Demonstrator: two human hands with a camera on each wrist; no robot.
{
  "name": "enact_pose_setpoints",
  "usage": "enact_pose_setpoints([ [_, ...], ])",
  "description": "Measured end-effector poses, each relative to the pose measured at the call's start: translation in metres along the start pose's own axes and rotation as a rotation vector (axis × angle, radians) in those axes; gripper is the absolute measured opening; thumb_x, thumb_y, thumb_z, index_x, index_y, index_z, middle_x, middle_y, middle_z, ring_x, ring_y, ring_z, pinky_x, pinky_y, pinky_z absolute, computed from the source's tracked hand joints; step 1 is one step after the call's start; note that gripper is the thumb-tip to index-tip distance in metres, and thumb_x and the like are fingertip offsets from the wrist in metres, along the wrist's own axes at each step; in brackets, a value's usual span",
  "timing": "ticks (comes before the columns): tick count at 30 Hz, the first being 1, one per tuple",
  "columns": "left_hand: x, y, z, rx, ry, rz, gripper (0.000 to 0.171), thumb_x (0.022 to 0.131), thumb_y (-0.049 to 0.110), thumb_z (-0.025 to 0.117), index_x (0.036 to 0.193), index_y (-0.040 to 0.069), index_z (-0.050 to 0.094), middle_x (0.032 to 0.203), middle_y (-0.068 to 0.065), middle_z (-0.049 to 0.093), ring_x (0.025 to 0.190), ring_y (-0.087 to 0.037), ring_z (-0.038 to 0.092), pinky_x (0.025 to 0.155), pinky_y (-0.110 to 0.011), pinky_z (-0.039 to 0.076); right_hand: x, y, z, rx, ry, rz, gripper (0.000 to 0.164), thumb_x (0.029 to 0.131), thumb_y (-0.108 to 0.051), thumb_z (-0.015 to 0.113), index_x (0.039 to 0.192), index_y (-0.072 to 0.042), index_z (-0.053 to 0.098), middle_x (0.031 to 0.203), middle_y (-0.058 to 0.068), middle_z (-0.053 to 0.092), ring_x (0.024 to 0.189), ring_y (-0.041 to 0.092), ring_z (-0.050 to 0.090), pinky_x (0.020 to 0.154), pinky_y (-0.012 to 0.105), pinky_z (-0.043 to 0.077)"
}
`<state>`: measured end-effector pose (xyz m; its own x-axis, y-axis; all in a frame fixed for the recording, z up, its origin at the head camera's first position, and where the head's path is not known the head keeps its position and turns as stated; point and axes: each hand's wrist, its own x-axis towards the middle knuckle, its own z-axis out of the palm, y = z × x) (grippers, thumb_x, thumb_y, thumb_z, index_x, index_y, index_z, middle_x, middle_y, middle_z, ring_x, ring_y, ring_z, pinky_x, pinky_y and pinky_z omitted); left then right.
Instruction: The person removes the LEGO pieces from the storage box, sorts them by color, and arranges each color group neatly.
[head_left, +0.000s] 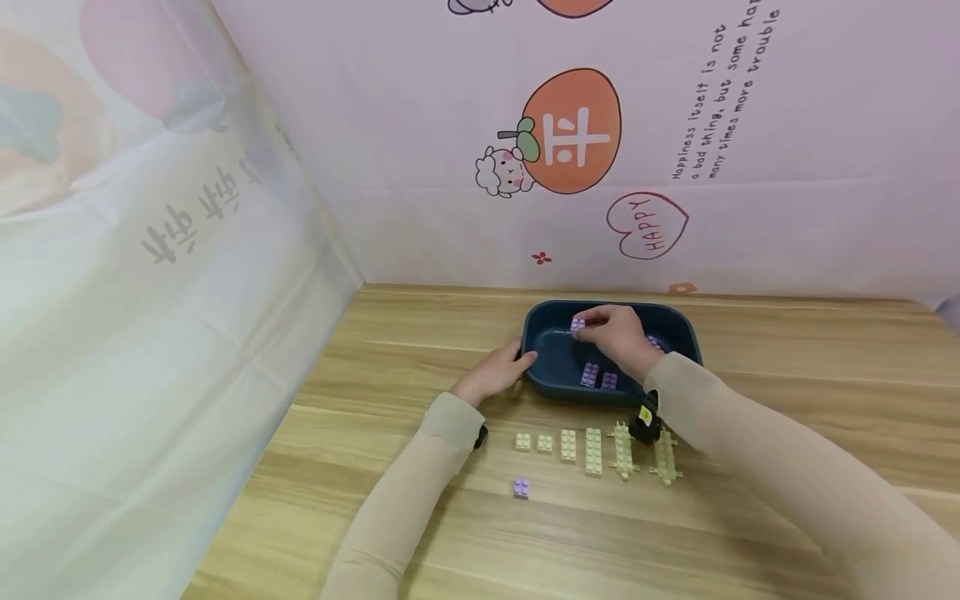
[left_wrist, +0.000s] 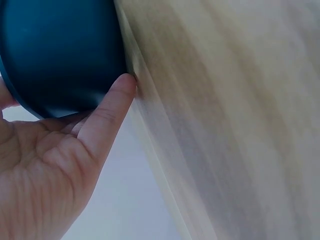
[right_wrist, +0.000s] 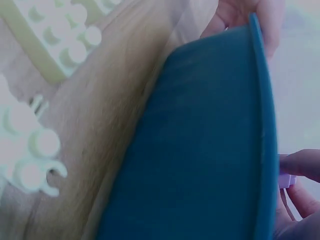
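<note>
A dark blue bin [head_left: 553, 350] stands at the back of the table. My left hand [head_left: 492, 372] grips its left end, with the thumb at the rim and the fingers along the outside. In the left wrist view, one finger [left_wrist: 107, 112] lies against the bin's outer wall [left_wrist: 62, 55]. Over the inside of the bin, my right hand [head_left: 617, 337] pinches a small purple toy brick [head_left: 577, 324] between thumb and fingers. Lower down in the bin lie a longer purple brick [head_left: 590, 374] and a short one [head_left: 610, 381]; another purple piece [head_left: 654, 342] is partly hidden by the right hand.
In front of the bin runs a row of pale yellow bricks [head_left: 567, 446], ending at the right in two pieces with side pegs [head_left: 623, 451]. A single purple brick [head_left: 521, 488] sits nearer on the wooden table [head_left: 420, 333]. Printed cloth [head_left: 435, 208] hangs behind and at the left.
</note>
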<state>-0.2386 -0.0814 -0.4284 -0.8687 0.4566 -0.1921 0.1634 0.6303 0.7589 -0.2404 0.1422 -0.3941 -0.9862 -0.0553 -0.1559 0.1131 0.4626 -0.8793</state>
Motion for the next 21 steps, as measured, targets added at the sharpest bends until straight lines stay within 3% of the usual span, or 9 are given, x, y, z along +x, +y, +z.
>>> enact_pose_setpoints([
  [6, 0.0, -0.001, 0.001, -0.003, -0.003, 0.01, 0.052, 0.105, 0.034, 0.037, 0.153, 0.013, 0.03, 0.143, -0.012, 0.05, 0.117, -0.025, 0.055, 0.107, -0.043, 0.041, -0.006, -0.001, -0.001, 0.01, 0.027, -0.036, 0.032, 0.091, -0.016, 0.068, 0.121, -0.006, 0.065, 0.12, 0.017, 0.063, 0.107, 0.029, 0.06, 0.1, 0.045, 0.049],
  [13, 0.0, -0.001, -0.001, 0.006, 0.003, 0.018, 0.052, 0.105, 0.033, 0.037, 0.153, 0.014, 0.029, 0.153, -0.009, 0.04, 0.139, -0.025, 0.039, 0.115, -0.044, 0.033, -0.017, -0.007, -0.006, 0.009, 0.05, -0.048, 0.032, 0.091, -0.017, 0.069, 0.121, -0.006, 0.065, 0.118, 0.017, 0.064, 0.103, 0.026, 0.059, 0.099, 0.044, 0.05],
  [21, -0.002, -0.003, 0.0, 0.014, -0.004, 0.03, 0.054, 0.105, 0.034, 0.036, 0.154, 0.014, 0.026, 0.156, -0.008, 0.034, 0.143, -0.026, 0.032, 0.117, -0.044, 0.029, -0.029, -0.007, -0.01, 0.012, 0.071, -0.051, 0.032, 0.09, -0.017, 0.07, 0.12, -0.006, 0.066, 0.115, 0.016, 0.064, 0.1, 0.024, 0.059, 0.093, 0.039, 0.052],
])
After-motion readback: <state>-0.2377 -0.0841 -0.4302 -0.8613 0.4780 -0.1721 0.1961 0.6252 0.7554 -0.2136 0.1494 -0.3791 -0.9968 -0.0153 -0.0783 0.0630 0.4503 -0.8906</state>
